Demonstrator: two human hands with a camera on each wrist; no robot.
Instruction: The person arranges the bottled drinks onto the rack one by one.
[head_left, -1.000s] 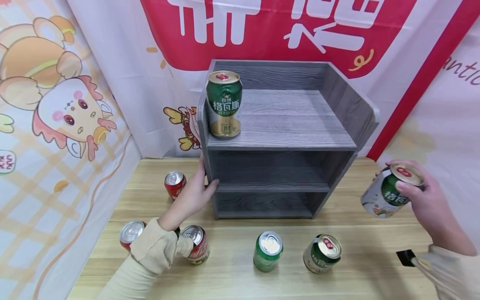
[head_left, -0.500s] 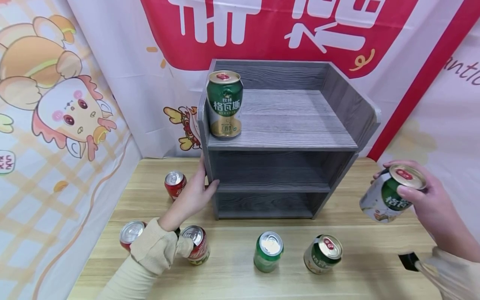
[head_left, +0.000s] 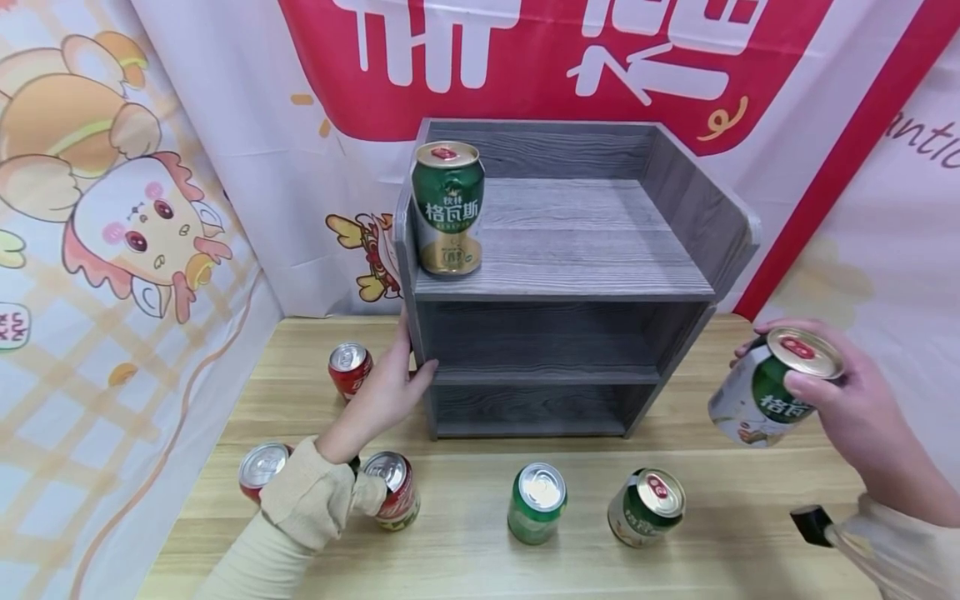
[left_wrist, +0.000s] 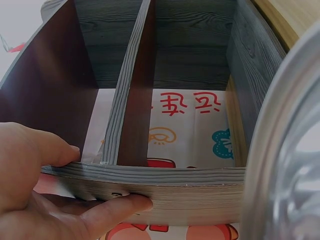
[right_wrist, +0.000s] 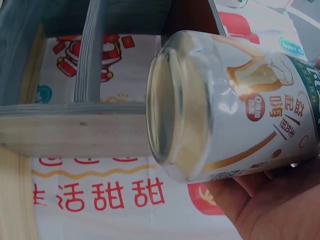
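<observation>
A grey wood-grain shelf unit [head_left: 570,250] stands on the table, with an upright green and gold can [head_left: 450,208] at the left front of its top. My left hand [head_left: 386,392] grips the unit's left side panel, thumb on the inner face and fingers outside; the left wrist view shows this hand [left_wrist: 55,195] at the panel edge. My right hand [head_left: 862,400] holds a white and green drink can [head_left: 776,387] in the air right of the unit. This can is tilted, its gold lid up and its base toward the unit. In the right wrist view the can [right_wrist: 225,105] hides part of the hand.
Red cans [head_left: 350,371] stand left of the unit, one red can [head_left: 393,492] beside my left sleeve and another [head_left: 262,467] partly behind it. A green can [head_left: 536,504] and a white-green can [head_left: 645,508] stand in front on the wooden table [head_left: 465,567]. Printed cloth hangs behind.
My right hand has shifted slightly to the left with the can, which now leans a little more. My left hand and the shelf unit have not moved.
</observation>
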